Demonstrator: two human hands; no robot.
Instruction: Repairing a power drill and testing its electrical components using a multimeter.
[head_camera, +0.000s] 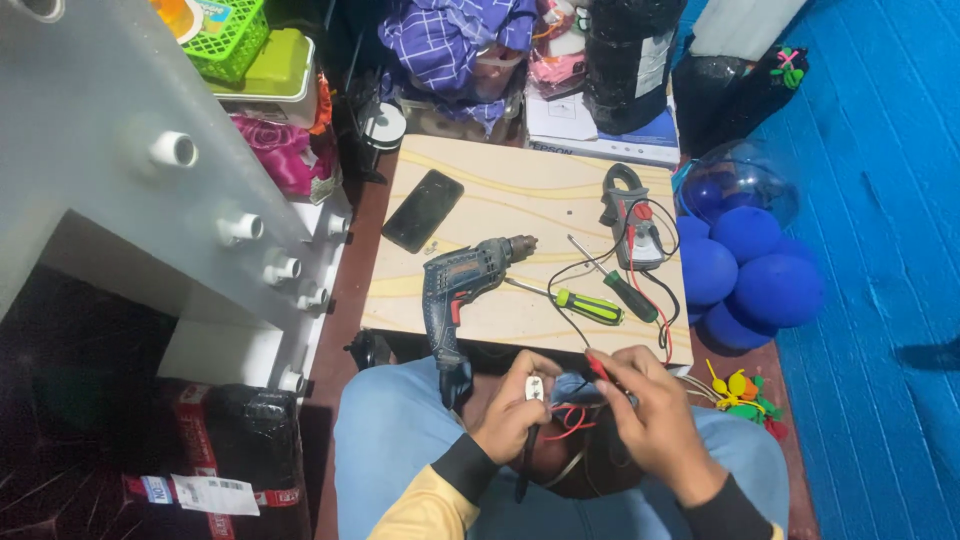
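Note:
My left hand (513, 412) pinches a small white part (535, 387) with wires hanging below it, over my lap. My right hand (652, 413) holds a red test probe (597, 366) whose tip touches a small grey-blue piece (570, 385) between the hands. Red and black leads (655, 300) run from the probe up to a grey and red clamp meter (631, 219) on the low wooden board (520, 190). A blue electric drill (458, 290) lies on the board just beyond my left hand.
Two green-handled screwdrivers (600, 295) and a black phone (423, 210) lie on the board. Blue balloons (750, 270) sit at the right by the blue wall. A white panel with pipe stubs (240, 228) stands at the left. Clutter crowds the back.

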